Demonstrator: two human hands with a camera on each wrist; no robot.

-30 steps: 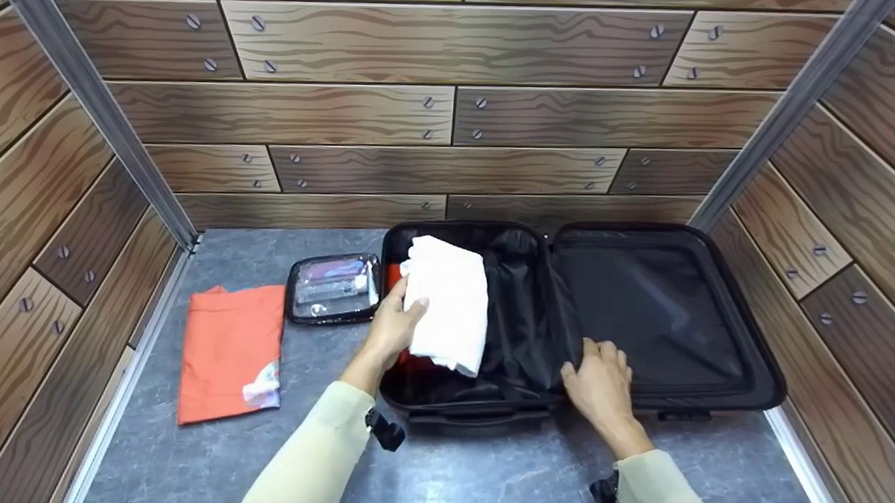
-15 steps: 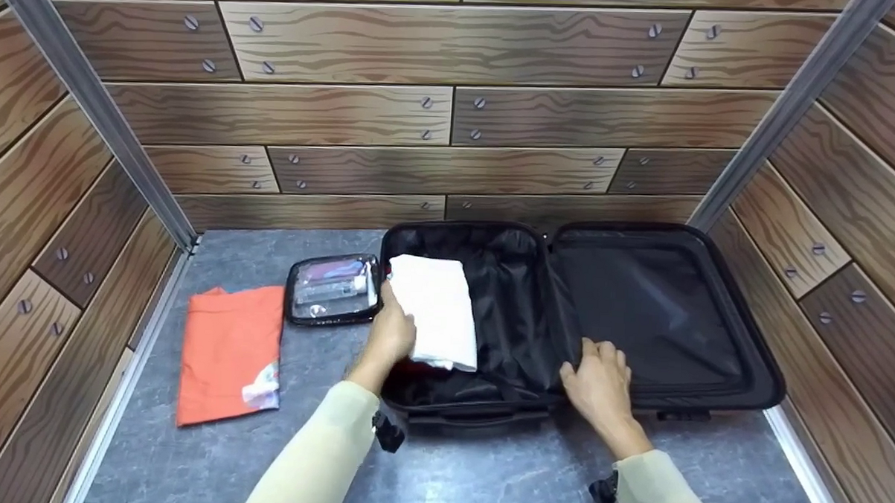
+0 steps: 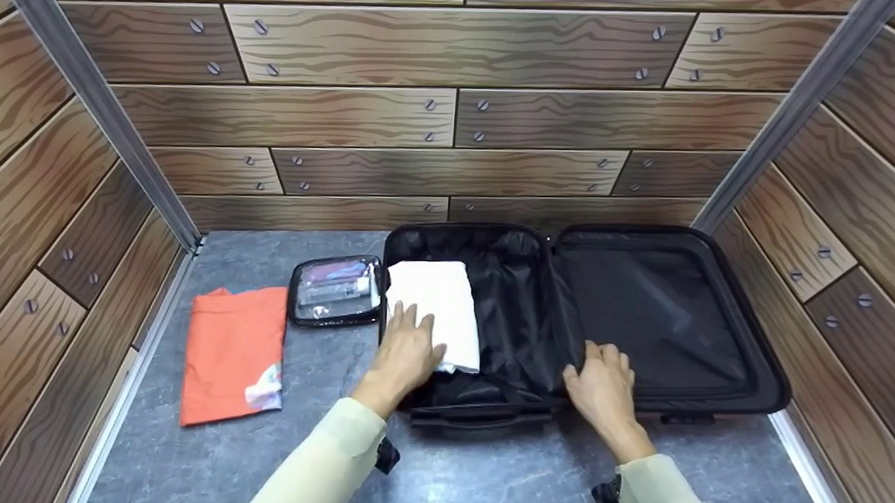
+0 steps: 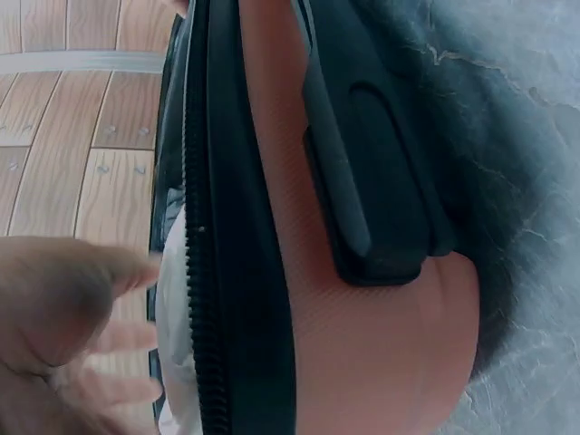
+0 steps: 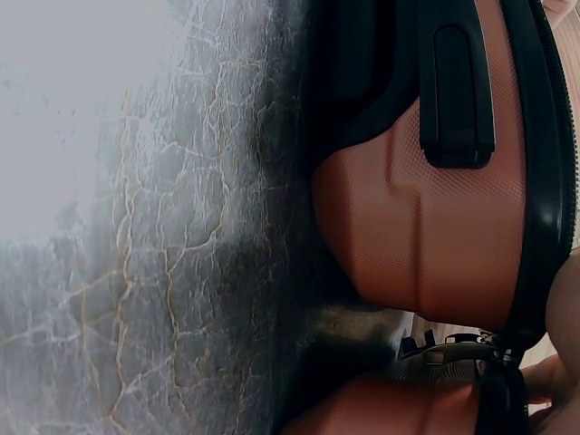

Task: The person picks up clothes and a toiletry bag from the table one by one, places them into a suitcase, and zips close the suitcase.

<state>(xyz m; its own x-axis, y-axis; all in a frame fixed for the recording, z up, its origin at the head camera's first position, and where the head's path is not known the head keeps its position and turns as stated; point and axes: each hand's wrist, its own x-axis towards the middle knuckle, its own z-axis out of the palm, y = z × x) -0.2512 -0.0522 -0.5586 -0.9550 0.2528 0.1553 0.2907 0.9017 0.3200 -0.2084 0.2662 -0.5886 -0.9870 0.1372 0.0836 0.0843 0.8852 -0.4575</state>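
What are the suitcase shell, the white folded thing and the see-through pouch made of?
The suitcase shell looks like hard plastic: smooth curves, fine texture, dull sheen. The white folded thing seems soft, matte cloth, with loose folds at its edge; which cloth, I can't tell. The pouch has a shiny, clear top, probably plastic: you can see through it.

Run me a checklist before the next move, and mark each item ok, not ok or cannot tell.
1. Suitcase lying open: ok, both halves spread on the floor.
2. White cloth inside, folded: ok, in the half nearer the clear pouch.
3. Left hand off the white cloth: cannot tell; its spread fingers lie over it.
4. Right hand at the suitcase's inner edge: ok.
5. Orange cloth inside the suitcase: not ok, on the floor.
6. Clear pouch inside: not ok, beside the suitcase.
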